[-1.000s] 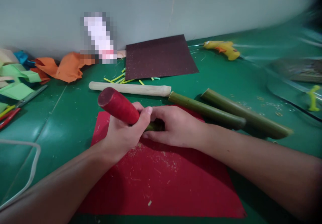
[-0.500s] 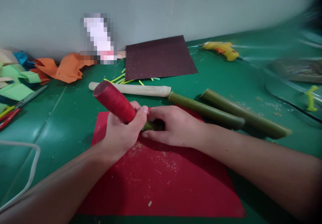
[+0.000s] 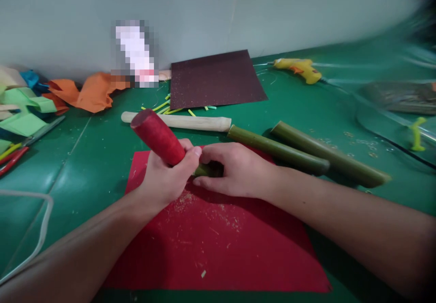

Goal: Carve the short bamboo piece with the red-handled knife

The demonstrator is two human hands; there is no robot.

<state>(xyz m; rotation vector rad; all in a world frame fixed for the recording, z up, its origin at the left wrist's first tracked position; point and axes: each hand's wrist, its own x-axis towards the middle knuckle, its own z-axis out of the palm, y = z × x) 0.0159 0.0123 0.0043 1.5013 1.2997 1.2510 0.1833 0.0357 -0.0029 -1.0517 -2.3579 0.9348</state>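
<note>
My left hand (image 3: 170,171) is closed around a red tube (image 3: 158,137), its flat round end raised toward the upper left. Below the fist a short green stretch (image 3: 204,170) shows, seemingly bamboo; I cannot tell whether it is one piece with the red part. My right hand (image 3: 235,169) curls over this lower end, thumb underneath and fingers bent around it, close beside the left. Both hands are above a red sheet (image 3: 221,248) strewn with pale shavings. The fingertips of the right hand are partly hidden.
Two green bamboo tubes (image 3: 279,151) lie to the right, a pale bamboo stick (image 3: 197,122) behind the hands. Farther back are a dark sheet (image 3: 218,80) and a yellow glue gun (image 3: 299,69) with its cord. Scissors (image 3: 17,157) and coloured paper (image 3: 95,91) are at left.
The red tube's raised end has shifted slightly to the right with my left hand. My right hand keeps nearly the same place and grip.
</note>
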